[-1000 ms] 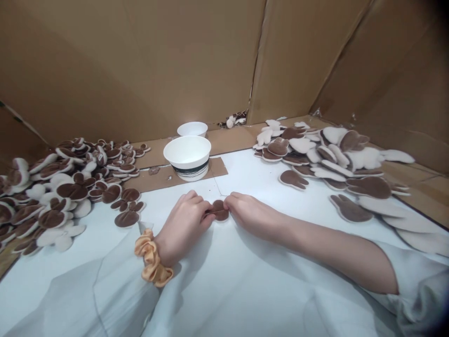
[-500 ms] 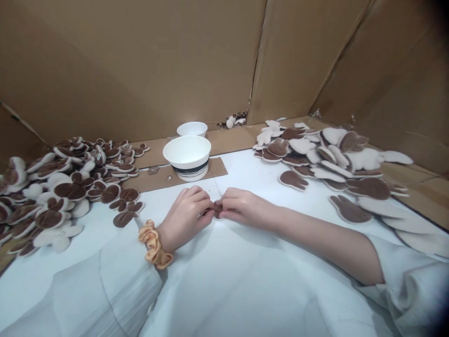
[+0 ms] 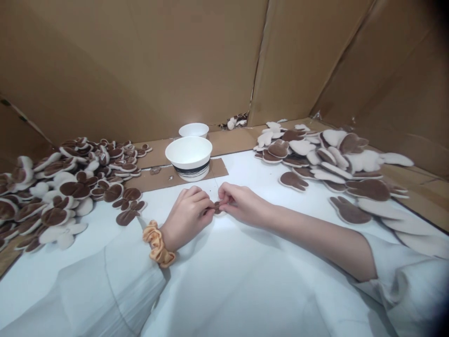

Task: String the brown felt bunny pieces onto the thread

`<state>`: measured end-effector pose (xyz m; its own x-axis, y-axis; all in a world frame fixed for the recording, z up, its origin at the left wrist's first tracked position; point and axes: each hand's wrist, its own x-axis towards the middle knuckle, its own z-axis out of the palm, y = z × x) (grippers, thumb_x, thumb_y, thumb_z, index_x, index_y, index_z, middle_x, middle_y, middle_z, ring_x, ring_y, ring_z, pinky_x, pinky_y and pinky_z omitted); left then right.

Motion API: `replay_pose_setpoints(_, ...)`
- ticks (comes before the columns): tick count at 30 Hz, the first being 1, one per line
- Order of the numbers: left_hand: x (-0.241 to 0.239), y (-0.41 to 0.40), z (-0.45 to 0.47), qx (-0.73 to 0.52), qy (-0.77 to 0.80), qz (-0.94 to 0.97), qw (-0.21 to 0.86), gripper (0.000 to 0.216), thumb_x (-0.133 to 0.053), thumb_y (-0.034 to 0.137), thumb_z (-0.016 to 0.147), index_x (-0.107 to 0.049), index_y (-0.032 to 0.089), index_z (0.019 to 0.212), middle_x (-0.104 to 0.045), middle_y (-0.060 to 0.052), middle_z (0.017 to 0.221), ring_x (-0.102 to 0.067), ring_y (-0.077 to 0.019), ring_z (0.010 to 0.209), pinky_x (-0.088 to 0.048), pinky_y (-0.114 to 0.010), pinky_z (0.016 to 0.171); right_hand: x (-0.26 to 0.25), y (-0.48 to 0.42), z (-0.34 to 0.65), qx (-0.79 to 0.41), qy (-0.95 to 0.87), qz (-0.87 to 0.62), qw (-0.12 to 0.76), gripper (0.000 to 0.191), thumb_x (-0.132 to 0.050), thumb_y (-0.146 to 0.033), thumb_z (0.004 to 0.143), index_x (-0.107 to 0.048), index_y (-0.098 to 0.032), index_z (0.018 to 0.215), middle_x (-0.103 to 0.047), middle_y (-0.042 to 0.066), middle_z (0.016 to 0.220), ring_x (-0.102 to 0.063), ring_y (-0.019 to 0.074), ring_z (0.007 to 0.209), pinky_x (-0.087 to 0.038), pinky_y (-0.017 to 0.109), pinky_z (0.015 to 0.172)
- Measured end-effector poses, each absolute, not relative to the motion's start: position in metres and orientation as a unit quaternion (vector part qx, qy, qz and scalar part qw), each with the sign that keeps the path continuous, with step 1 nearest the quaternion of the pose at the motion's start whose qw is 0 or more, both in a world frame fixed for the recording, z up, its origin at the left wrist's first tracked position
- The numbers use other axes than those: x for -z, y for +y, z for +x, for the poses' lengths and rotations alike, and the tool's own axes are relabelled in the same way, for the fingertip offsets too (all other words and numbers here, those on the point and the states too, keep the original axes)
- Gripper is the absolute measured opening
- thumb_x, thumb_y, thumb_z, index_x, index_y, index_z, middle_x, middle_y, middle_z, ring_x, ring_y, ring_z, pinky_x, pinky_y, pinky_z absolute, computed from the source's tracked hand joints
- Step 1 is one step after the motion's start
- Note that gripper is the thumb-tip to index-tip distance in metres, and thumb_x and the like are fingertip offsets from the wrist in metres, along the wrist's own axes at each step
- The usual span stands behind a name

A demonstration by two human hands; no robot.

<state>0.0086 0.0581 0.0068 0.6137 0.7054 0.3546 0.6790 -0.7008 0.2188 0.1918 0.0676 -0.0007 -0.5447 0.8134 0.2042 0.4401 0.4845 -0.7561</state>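
Between my hands is a small brown plush fabric piece (image 3: 218, 207) with a pale edge, mostly covered by fingers. My left hand (image 3: 189, 210) has its thumb and fingers closed on the piece's left side. At its right side, my right hand (image 3: 245, 204) pinches with thumb and forefinger. A yellow scrunchie (image 3: 158, 243) circles my left wrist. Just beyond the hands stands a white bowl (image 3: 191, 157) with dark bands round its lower wall. The piece's full shape cannot be seen.
A second white bowl (image 3: 194, 129) sits behind the first. To the left lies a heap of brown-and-white stuffed pieces (image 3: 75, 187). Flat rabbit-head fabric pieces (image 3: 351, 209) are piled at the right. Cardboard walls (image 3: 140, 65) enclose the white table (image 3: 245, 164).
My right hand's fingers have lifted and opened out slightly, so more of the brown piece shows. My left hand keeps its closed hold. The view has shifted a little.
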Motion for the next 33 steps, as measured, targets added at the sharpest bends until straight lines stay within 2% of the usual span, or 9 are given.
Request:
replay_pose_setpoints(5,-0.005,0.057,0.012,-0.216,0.402,0.89,0.013,0.012,-0.048,0.016,0.078,-0.059,0.017,0.074,-0.059,-0.001,0.073,-0.046,-0.0167,0.081,-0.034,-0.032,0.074,-0.001,0.068,0.186,-0.195,-0.868,-0.381,0.25,0.012,-0.05,-0.01,0.077,-0.061,-0.016,0.077,-0.061,0.004,0.072,-0.052,0.0142,0.077,-0.041,0.025,0.069)
replay_pose_setpoints(9,-0.003,0.057,0.011,-0.212,0.404,0.89,0.01,0.012,-0.048,0.015,0.078,-0.057,0.016,0.072,-0.059,-0.001,0.073,-0.047,-0.0167,0.081,-0.034,-0.032,0.073,-0.002,0.063,0.183,-0.165,-0.877,-0.392,0.225,0.017,-0.051,-0.02,0.082,-0.066,-0.014,0.08,-0.061,0.007,0.071,-0.049,0.0161,0.076,-0.041,0.027,0.07)
replay_pose_setpoints(13,-0.002,0.057,0.01,-0.215,0.397,0.892,0.024,0.011,-0.048,0.014,0.078,-0.057,0.016,0.072,-0.059,-0.001,0.073,-0.046,-0.0166,0.081,-0.034,-0.032,0.073,-0.002,0.061,0.181,-0.176,-0.866,-0.407,0.229,0.015,-0.058,-0.027,0.078,-0.067,-0.014,0.079,-0.059,0.006,0.068,-0.048,0.0167,0.077,-0.041,0.027,0.069)
replay_pose_setpoints(22,-0.006,0.059,0.006,-0.214,0.385,0.897,0.042,0.011,-0.05,0.017,0.078,-0.06,0.017,0.076,-0.06,-0.001,0.075,-0.047,-0.0163,0.083,-0.034,-0.031,0.073,-0.001,0.071,0.186,-0.193,-0.88,-0.369,0.229,0.011,-0.056,-0.02,0.079,-0.066,-0.015,0.078,-0.058,0.004,0.07,-0.048,0.015,0.076,-0.041,0.025,0.069)
replay_pose_setpoints(28,-0.008,0.059,0.0,-0.191,0.388,0.9,0.052,0.013,-0.049,0.021,0.081,-0.062,0.018,0.082,-0.061,-0.002,0.08,-0.047,-0.0175,0.085,-0.034,-0.033,0.075,0.003,0.073,0.19,-0.109,-0.914,-0.322,0.22,0.018,-0.048,-0.021,0.084,-0.064,-0.014,0.083,-0.052,0.005,0.069,-0.047,0.0151,0.072,-0.041,0.025,0.064)
replay_pose_setpoints(33,-0.01,0.059,-0.001,-0.173,0.385,0.904,0.065,0.015,-0.048,0.023,0.082,-0.062,0.018,0.083,-0.061,-0.003,0.078,-0.047,-0.0179,0.085,-0.036,-0.033,0.077,0.005,0.066,0.182,-0.031,-0.916,-0.364,0.164,0.02,-0.046,-0.022,0.085,-0.064,-0.013,0.082,-0.052,0.007,0.068,-0.045,0.0171,0.071,-0.039,0.027,0.062)
